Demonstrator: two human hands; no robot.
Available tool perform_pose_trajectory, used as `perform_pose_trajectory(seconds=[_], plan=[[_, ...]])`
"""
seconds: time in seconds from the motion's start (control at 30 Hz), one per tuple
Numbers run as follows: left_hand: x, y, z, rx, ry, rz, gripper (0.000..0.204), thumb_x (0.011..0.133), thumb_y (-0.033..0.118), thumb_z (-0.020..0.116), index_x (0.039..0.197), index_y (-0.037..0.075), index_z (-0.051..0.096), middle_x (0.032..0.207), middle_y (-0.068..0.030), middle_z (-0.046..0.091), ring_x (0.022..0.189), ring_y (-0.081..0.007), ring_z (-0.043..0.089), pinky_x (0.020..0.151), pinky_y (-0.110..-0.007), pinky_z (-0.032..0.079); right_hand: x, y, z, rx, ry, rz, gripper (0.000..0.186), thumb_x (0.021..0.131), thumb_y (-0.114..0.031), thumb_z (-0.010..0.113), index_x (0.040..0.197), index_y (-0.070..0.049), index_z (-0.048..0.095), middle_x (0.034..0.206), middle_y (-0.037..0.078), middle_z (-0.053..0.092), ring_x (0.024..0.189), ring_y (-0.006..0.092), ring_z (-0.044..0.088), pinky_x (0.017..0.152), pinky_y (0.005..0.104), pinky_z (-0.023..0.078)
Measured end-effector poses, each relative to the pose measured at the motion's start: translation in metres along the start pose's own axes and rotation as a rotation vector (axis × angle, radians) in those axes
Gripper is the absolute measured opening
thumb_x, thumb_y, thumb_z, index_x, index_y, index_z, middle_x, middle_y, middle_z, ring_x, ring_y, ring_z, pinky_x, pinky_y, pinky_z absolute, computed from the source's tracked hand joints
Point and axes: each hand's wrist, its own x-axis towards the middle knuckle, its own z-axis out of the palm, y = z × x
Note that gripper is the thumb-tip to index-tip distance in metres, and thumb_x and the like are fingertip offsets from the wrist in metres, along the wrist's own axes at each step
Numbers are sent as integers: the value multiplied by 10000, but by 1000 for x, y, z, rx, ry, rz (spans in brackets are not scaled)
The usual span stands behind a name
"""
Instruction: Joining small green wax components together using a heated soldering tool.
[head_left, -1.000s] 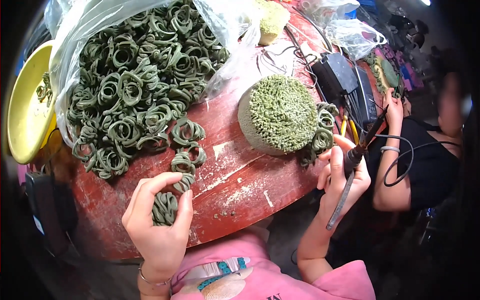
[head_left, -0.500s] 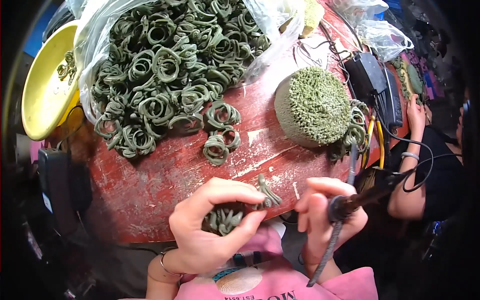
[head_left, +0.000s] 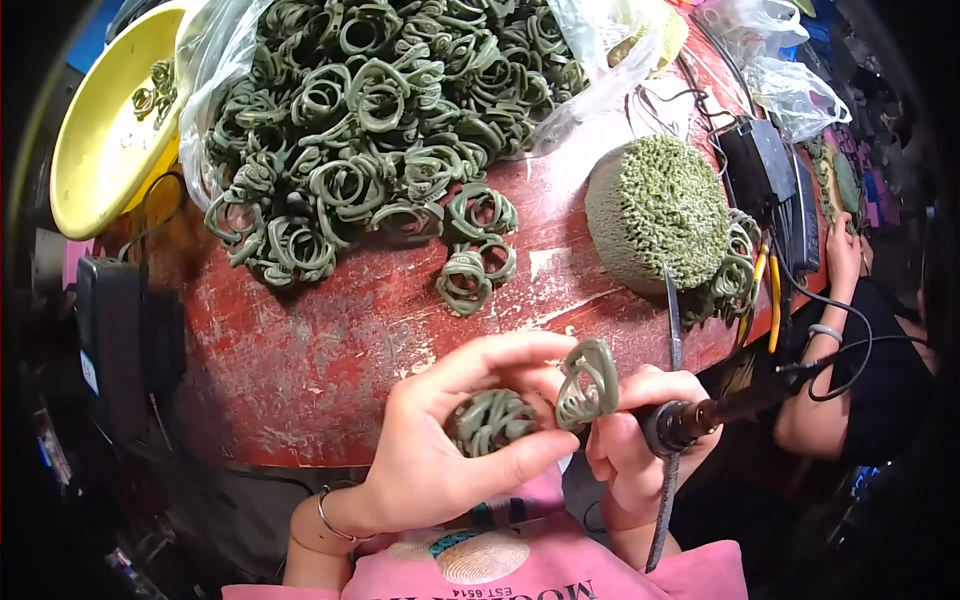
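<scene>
- As a person works at the edge of a worn red table (head_left: 280,390), the left hand (head_left: 425,435) pinches a coiled green ring (head_left: 590,375) between thumb and forefinger, while a green bundle (head_left: 495,420) sits in the curl of the same palm.
- Close beside it, the right hand (head_left: 640,455) has its fingers bent around a black-handled tool (head_left: 700,420) and a flat grey strip (head_left: 673,320); its thumb and forefinger appear to touch the ring's right side, how firmly one cannot tell.
- Work on the raised ring looks midway, though the picture does not show how much of it is finished.
- Much seems left: a large heap (head_left: 380,130) of similar rings spills from a clear plastic bag (head_left: 222,80), with a few loose rings (head_left: 465,280) at its lower right.
- Less can be counted as done: a small cluster (head_left: 735,280) just beside a rough green block (head_left: 660,215), and scattered pieces (head_left: 155,95) in a yellow basin (head_left: 85,170), may or may not be handled already.
</scene>
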Motion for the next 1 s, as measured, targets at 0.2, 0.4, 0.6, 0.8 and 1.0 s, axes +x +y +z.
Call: perform_pose_trajectory(seconds=[0.2, 0.4, 0.6, 0.8, 1.0], plan=[[-4, 0, 2, 122, 16, 71, 397, 737, 1, 646, 1108, -30, 511, 941, -51, 583, 850, -89, 544, 759, -234, 446, 1, 7, -8, -104, -108, -63, 213, 655, 25, 658, 859, 36, 597, 665, 76, 600, 571, 132, 535, 521, 249, 420], [-2, -2, 1, 200, 37, 167, 366, 690, -1, 675, 1030, -42, 548, 924, -94, 588, 818, -117, 562, 730, -245, 450, 3, 11, -4, -68, -98, -261, 231, 657, 43, 608, 886, 55, 573, 636, 77, 582, 547, 114, 531, 481, 194, 395], [-1, 0, 1, 274, 63, 162, 345, 657, -20, 686, 981, -51, 570, 907, -122, 594, 804, -140, 570, 718, -250, 447, 1, 10, -7, -192, -110, -192, 215, 678, 52, 626, 884, -4, 600, 713, 101, 623, 562, 128, 562, 505, 221, 429], [-1, -1, 0, 388, 71, 249, 342, 686, -20, 671, 1015, -15, 577, 892, -97, 590, 774, -127, 566, 687, -243, 448, -3, 5, 0, -138, -9, -118, 158, 716, -26, 656, 860, -18, 591, 718, 105, 623, 573, 130, 570, 524, 227, 440], [1, -1, 0, 494, 119, 313, 339, 660, -35, 685, 983, -26, 585, 889, -116, 588, 800, -147, 565, 711, -245, 440, -2, 4, -2, -59, -53, -50, 183, 708, -11, 653, 869, -10, 564, 723, 116, 614, 553, 123, 553, 505, 231, 436]])
